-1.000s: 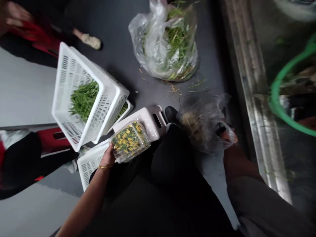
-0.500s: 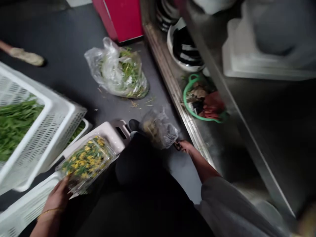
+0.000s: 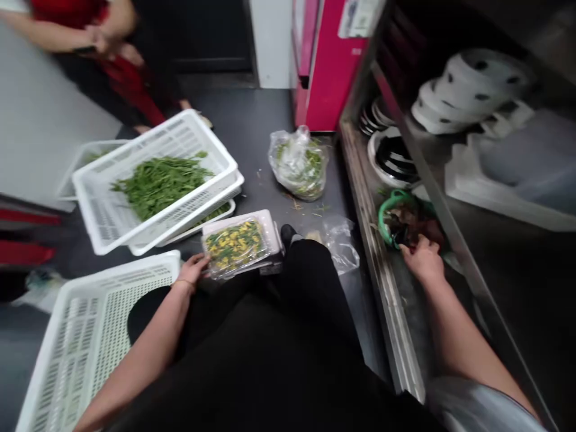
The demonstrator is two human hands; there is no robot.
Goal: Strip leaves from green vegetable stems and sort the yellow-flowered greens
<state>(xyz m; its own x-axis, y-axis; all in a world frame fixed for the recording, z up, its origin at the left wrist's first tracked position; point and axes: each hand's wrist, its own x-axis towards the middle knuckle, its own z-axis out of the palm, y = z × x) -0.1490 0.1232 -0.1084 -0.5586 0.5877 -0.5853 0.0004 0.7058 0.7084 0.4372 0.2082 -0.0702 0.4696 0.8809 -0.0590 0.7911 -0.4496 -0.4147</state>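
Observation:
My left hand grips the left end of a clear plastic box packed with green stems and yellow flowers. The box lies on a pale plastic stool between my legs. On the low shelf at right, my right hand reaches over the front rim of a green basket, fingers curled. A small dark thing shows at its fingertips, too blurred to name. Brown and reddish items lie in the basket, partly covered by the hand. A crumpled clear bag is on the floor beside my foot.
Stacked white crates with leafy greens stand at left, another white crate nearer. A tied bag of greens sits ahead by a red cabinet. A metal shelf edge runs above my right forearm. Another person is at upper left.
My right hand has moved from beside the clear bag on the floor, where it held a dark looped handle, to the green basket. My left hand stays at the box. The view has tilted up.

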